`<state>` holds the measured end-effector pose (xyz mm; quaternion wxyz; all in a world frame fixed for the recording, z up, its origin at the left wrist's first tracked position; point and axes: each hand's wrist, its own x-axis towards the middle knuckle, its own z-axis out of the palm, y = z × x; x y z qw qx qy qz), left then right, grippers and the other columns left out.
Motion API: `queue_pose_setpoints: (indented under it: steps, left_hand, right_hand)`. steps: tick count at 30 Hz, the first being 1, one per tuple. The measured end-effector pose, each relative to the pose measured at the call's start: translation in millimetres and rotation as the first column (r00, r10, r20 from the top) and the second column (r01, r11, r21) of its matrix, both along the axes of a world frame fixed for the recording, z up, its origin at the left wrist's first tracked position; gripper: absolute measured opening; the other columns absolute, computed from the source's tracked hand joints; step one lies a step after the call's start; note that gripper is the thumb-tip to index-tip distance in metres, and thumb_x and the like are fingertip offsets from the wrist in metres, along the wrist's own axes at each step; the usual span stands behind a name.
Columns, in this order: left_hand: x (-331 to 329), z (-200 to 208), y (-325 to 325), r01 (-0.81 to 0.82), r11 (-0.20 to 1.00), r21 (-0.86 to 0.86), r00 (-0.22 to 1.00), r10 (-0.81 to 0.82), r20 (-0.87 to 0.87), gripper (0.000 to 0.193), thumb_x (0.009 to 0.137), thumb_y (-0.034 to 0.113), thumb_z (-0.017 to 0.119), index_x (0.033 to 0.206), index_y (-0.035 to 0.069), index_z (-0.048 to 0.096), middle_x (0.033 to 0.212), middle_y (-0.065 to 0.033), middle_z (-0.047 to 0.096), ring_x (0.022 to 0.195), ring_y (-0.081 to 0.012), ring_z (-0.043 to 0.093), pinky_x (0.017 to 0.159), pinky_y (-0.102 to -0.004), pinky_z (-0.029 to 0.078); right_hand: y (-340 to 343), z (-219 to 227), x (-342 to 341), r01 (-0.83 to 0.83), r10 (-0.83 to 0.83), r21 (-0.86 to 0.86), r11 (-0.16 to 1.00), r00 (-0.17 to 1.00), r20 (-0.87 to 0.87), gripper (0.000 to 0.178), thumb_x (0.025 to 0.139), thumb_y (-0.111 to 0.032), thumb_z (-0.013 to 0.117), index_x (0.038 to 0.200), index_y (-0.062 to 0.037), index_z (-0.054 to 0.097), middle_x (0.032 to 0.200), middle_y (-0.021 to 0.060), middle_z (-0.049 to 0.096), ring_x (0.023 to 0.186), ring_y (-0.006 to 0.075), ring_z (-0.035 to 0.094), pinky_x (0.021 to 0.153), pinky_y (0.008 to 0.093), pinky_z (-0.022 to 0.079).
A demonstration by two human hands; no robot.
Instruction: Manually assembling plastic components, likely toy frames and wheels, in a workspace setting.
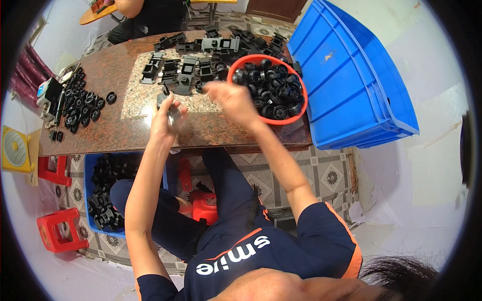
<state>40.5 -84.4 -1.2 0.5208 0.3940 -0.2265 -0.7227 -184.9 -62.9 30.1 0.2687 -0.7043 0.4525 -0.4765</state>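
Observation:
Above the table's near edge, my left hand [163, 121] has its fingers closed around a small grey and black part [173, 118], blurred and partly covered by the fingers. My right hand [233, 103] is smeared by motion beside the orange-red basin [236, 61]; whether its fingers hold anything is not visible. Small black toy wheels [273, 83] fill that basin. Just beyond my hands, grey and black plastic vehicle bodies [187, 75] lie in loose rows on a pale speckled panel [134, 95] of the table.
More black wheels [83, 105] are spread at the table's left. A large blue bin [346, 75] stands on the right. Under the table sits a blue crate [90, 200] of black parts, near red stools [63, 231]. Another person [160, 20] is at the far side.

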Motion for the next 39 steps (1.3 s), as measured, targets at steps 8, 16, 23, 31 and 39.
queue_pose_setpoints:
  steps: [8, 16, 23, 31, 39]
  left_hand:
    - [-18.0, 18.5, 48.8, 0.328, 0.943, -0.052, 0.943, -0.323, 0.074, 0.059, 0.082, 0.022, 0.076, 0.131, 0.016, 0.043, 0.106, -0.0084, 0.064, 0.08, -0.016, 0.063, 0.065, -0.0318, 0.048]
    - [-26.4, 10.2, 55.3, 0.35, 0.927, -0.131, 0.931, -0.33, 0.154, 0.07, 0.081, 0.029, 0.08, 0.137, 0.017, 0.041, 0.107, -0.0056, 0.059, 0.083, -0.0146, 0.06, 0.07, -0.0302, 0.047]
    - [-27.7, 11.0, 59.8, 0.342, 0.905, -0.254, 0.936, -0.302, 0.181, 0.076, 0.076, 0.036, 0.084, 0.136, 0.016, 0.041, 0.109, -0.0036, 0.057, 0.089, -0.0133, 0.058, 0.076, -0.0284, 0.048]
    - [-28.0, 20.2, 59.9, 0.305, 0.915, -0.263, 0.894, -0.18, 0.411, 0.071, 0.077, 0.037, 0.084, 0.13, 0.012, 0.043, 0.112, -0.0056, 0.057, 0.096, -0.0141, 0.057, 0.08, -0.0281, 0.049]
    - [-30.6, 17.4, 61.8, 0.308, 0.914, -0.265, 0.9, -0.189, 0.392, 0.068, 0.078, 0.035, 0.083, 0.129, 0.013, 0.045, 0.108, -0.0036, 0.057, 0.095, -0.0114, 0.057, 0.077, -0.0263, 0.049]
  right_hand:
    - [-62.3, -40.2, -156.1, 0.087, -0.433, -0.443, 0.892, 0.442, -0.786, 0.044, 0.069, -0.008, 0.076, 0.111, -0.0147, 0.065, 0.126, 0.0034, 0.061, 0.108, 0.023, 0.058, 0.089, 0.0384, 0.044]
    - [-5.9, 7.9, -77.3, 0.338, -0.339, -0.039, 0.94, 0.94, -0.022, 0.021, 0.085, -0.005, 0.071, 0.104, -0.0015, 0.063, 0.092, 0.0065, 0.071, 0.081, 0.0137, 0.067, 0.071, 0.0269, 0.055]
    - [38.2, 23.1, 8.3, -0.226, 0.077, 0.293, 0.929, 0.893, 0.444, 0.021, 0.087, -0.006, 0.071, 0.105, 0.001, 0.061, 0.097, 0.0089, 0.069, 0.084, 0.0119, 0.066, 0.071, 0.0248, 0.055]
    - [47.1, 16.5, 19.6, -0.139, 0.009, 0.299, 0.944, 0.917, 0.399, 0.02, 0.086, -0.006, 0.072, 0.1, 0.0029, 0.062, 0.086, 0.0085, 0.07, 0.075, 0.0104, 0.066, 0.064, 0.0233, 0.056]
    - [49.6, 14.9, 18.5, -0.106, 0.003, 0.267, 0.958, 0.933, 0.36, 0.019, 0.087, -0.006, 0.071, 0.101, 0.0022, 0.061, 0.089, 0.0085, 0.07, 0.077, 0.0103, 0.067, 0.067, 0.023, 0.056]
